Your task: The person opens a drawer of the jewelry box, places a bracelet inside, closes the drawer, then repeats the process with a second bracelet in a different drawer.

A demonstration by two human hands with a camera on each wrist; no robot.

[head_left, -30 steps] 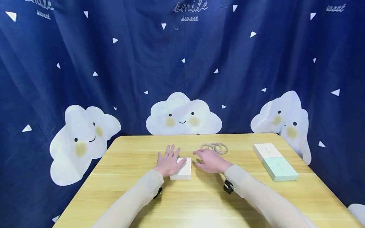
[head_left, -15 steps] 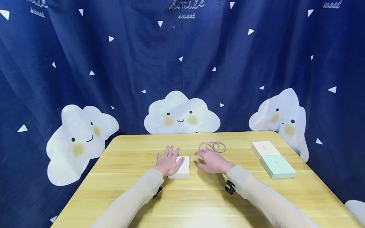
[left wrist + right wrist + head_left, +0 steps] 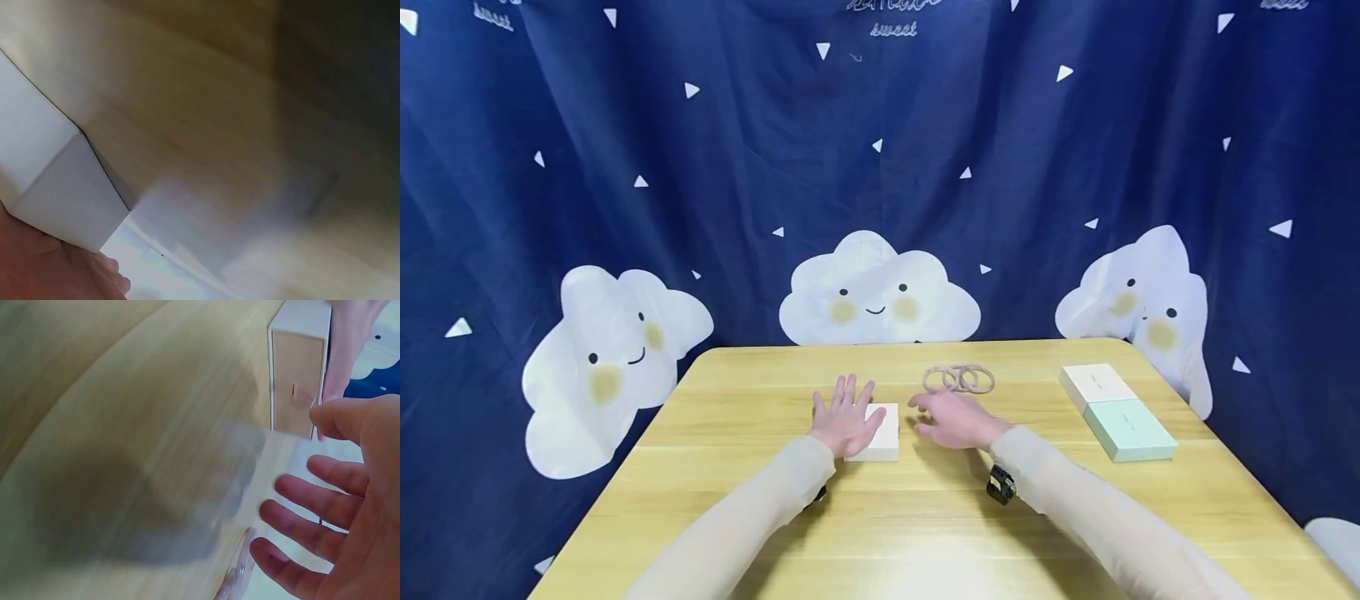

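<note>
A small white box (image 3: pixel 883 433) lies on the wooden table, and my left hand (image 3: pixel 844 423) rests on its left part with the fingers spread. In the left wrist view, the palm's edge overlaps a corner of this box (image 3: pixel 72 187). Just right of the box is my right hand (image 3: pixel 955 421), its fingers loosely bent and holding nothing. From the right wrist, the thumb (image 3: pixel 340 419) shows close to the box's end face, a beige drawer front (image 3: pixel 300 369) with a small pull tab (image 3: pixel 295 391). Behind the right hand lie several thin, pale overlapping rings (image 3: pixel 991 385).
At the table's right side, a white box (image 3: pixel 1097 383) and a mint-green box (image 3: pixel 1131 429) lie end to end. A dark blue curtain (image 3: pixel 737 167) with cloud prints hangs behind the far edge of the wooden table (image 3: pixel 760 358).
The head view has shifted slightly, so things on the table appear a little higher. Both hands keep nearly the same places beside and on the white box.
</note>
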